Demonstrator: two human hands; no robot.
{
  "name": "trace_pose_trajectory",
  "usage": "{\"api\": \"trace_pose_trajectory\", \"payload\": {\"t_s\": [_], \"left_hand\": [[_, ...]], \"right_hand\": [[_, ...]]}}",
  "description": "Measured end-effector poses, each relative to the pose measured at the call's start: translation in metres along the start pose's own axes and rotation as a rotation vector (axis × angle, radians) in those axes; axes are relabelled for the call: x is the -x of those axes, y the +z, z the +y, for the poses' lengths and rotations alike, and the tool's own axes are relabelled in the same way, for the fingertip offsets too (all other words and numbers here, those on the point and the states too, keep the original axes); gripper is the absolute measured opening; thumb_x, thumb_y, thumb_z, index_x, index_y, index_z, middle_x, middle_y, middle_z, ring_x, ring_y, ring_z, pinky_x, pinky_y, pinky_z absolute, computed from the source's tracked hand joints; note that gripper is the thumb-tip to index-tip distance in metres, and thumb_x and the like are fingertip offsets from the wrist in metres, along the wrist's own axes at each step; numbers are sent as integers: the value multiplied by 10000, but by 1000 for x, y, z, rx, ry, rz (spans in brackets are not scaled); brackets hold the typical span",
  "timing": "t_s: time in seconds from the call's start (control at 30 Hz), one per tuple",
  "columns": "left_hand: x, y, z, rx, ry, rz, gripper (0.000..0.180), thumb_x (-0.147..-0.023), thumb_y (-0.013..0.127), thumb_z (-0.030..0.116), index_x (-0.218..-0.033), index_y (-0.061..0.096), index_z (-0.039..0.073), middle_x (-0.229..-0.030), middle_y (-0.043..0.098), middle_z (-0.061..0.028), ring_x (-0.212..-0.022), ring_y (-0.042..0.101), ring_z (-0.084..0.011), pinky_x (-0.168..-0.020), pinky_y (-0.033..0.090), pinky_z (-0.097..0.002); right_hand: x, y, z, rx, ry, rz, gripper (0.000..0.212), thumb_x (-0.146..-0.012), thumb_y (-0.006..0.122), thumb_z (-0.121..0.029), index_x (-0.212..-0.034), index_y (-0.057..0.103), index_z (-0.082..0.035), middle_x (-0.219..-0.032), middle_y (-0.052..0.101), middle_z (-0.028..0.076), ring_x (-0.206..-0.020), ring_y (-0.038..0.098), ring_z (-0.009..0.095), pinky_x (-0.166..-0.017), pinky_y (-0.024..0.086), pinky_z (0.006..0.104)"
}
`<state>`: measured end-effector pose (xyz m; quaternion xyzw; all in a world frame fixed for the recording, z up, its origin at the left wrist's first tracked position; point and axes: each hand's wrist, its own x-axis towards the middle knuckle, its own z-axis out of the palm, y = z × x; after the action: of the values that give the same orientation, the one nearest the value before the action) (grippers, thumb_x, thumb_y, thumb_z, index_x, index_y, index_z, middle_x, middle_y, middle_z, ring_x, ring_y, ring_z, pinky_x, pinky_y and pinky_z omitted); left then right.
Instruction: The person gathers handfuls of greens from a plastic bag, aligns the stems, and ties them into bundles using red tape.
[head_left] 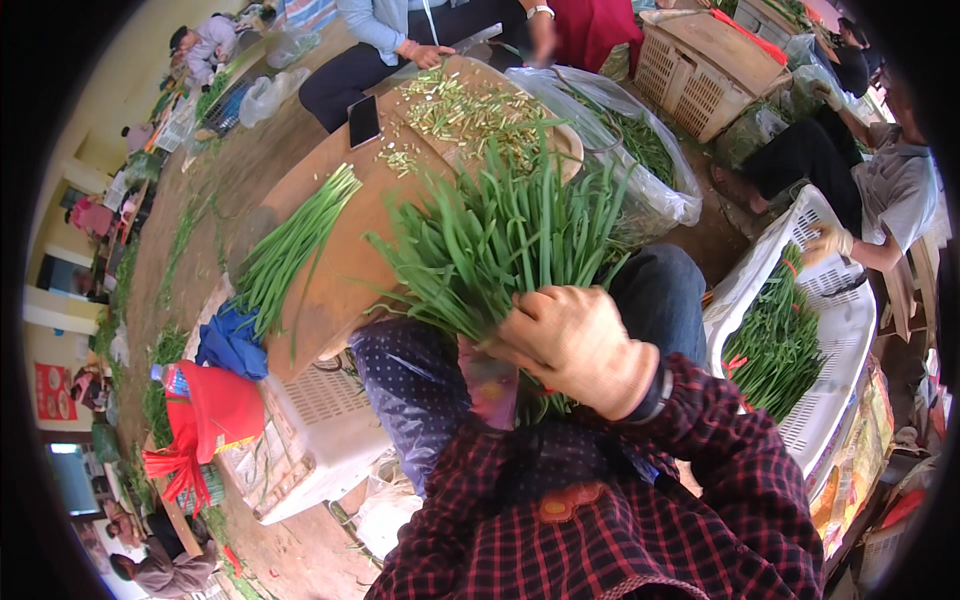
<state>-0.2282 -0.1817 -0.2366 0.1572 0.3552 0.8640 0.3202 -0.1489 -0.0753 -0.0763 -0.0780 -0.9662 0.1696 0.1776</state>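
Observation:
A thick bunch of garlic chives [510,235] stands in front of my chest, its long flat leaves fanning out away from me over the table edge. My right hand [578,352], in a pale orange work glove, is closed around its lower part. At the left side of the same bunch is my left hand [487,388], closed against the stalks; its fingers are mostly hidden behind leaves and the other hand. Some stalks show below my right glove. A second bundle of chives [300,245] lies on the brown table [345,215] to the left.
Cut ends [470,108] and a phone [364,121] lie on the table's far part, before a seated person. Right, a white crate [845,330] holds tied green bundles. A red container [220,400] and blue cloth [232,340] are left. A clear plastic bag [680,205] holds greens.

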Motion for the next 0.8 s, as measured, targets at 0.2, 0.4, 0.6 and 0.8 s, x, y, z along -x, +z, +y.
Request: {"api": "trace_pose_trajectory", "payload": {"t_s": [0.2, 0.4, 0.6, 0.8], "left_hand": [[-3, 10, 25, -187, -64, 215, 468, -833, 642, -108, -1251, 538, 75, -1176, 613, -30, -1047, 592, -148, -935, 476, -285], [0, 18, 33, -289, -70, 200, 485, -830, 656, -94, -1270, 535, 73, -1201, 612, -42, -1059, 589, -156, -935, 477, -295], [2, 18, 28, -344, -44, 111, 495, -829, 677, -66, -1284, 523, 49, -1206, 614, -46, -1060, 590, -162, -951, 458, -299], [4, 16, 29, -315, -49, 121, 485, -821, 687, -66, -1266, 535, 50, -1198, 615, -39, -1050, 591, -149, -953, 451, -293]], "right_hand": [[11, -74, 21, 159, -45, -289, 321, -737, 689, -424, -713, 632, -109, -695, 585, 67, -699, 638, 270, -595, 525, 383], [-26, -51, 30, 316, 34, 45, 116, -774, 636, -235, -841, 659, -143, -847, 609, 70, -822, 638, 269, -679, 540, 379], [-68, -1, 49, 387, -136, 177, 135, -783, 572, -185, -865, 672, -144, -938, 585, 38, -967, 574, 243, -782, 489, 354], [-49, -22, 63, -90, 200, 466, 129, -810, 617, -206, -771, 650, -88, -844, 574, 124, -797, 592, 349, -691, 504, 432]]}}
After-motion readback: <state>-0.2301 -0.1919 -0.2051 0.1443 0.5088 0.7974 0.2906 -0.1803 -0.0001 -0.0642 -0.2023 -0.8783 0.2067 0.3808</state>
